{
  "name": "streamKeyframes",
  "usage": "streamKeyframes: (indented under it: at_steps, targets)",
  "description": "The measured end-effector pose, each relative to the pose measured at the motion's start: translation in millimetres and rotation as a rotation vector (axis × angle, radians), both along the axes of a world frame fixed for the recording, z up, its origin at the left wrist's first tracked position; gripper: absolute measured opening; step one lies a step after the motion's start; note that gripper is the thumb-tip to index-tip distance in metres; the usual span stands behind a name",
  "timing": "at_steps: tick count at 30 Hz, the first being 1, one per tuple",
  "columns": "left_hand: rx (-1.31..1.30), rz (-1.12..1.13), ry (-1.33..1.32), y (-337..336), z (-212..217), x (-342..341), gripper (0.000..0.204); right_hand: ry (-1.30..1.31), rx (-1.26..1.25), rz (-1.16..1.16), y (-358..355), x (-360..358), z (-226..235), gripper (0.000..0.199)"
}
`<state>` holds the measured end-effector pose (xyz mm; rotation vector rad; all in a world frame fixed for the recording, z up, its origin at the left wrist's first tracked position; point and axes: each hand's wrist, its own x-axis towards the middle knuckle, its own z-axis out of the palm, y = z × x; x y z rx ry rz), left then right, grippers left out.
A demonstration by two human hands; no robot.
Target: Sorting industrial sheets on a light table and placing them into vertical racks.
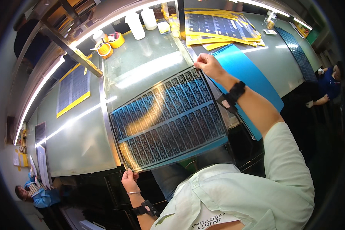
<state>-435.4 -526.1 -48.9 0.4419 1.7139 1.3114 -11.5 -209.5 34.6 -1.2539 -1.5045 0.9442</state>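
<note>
A dark, glossy film sheet with rows of repeated circuit-like patterns is stretched between my hands at a slant over the glass-topped table. My left hand pinches its near left corner. At the far right corner, my right hand has its fingers closed on the sheet's edge. A blue strip shows along the near right edge, under the film. Both the film and that strip overhang the table's front edge. Right of the film lies a large plain blue panel, partly behind my right forearm.
Yellow-edged films are piled at the back right. White bottles and orange tape rolls stand at the back. A metal post rises on the left, near another yellow-edged film. Co-workers are at both sides.
</note>
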Motion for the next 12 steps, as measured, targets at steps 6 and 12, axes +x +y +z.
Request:
streamKeyframes:
  at_steps: [6,12]
  targets:
    - [-0.011,-0.035,-0.034,2.4,0.2,0.9,0.025,-0.233,-0.083,-0.069,-27.9,43.6,-32.8,0.017]
    - [-0.052,-0.022,-0.016,2.0,3.6,-0.5,0.023,-0.492,-0.247,-0.220,-32.9,30.0,-51.5,0.015]
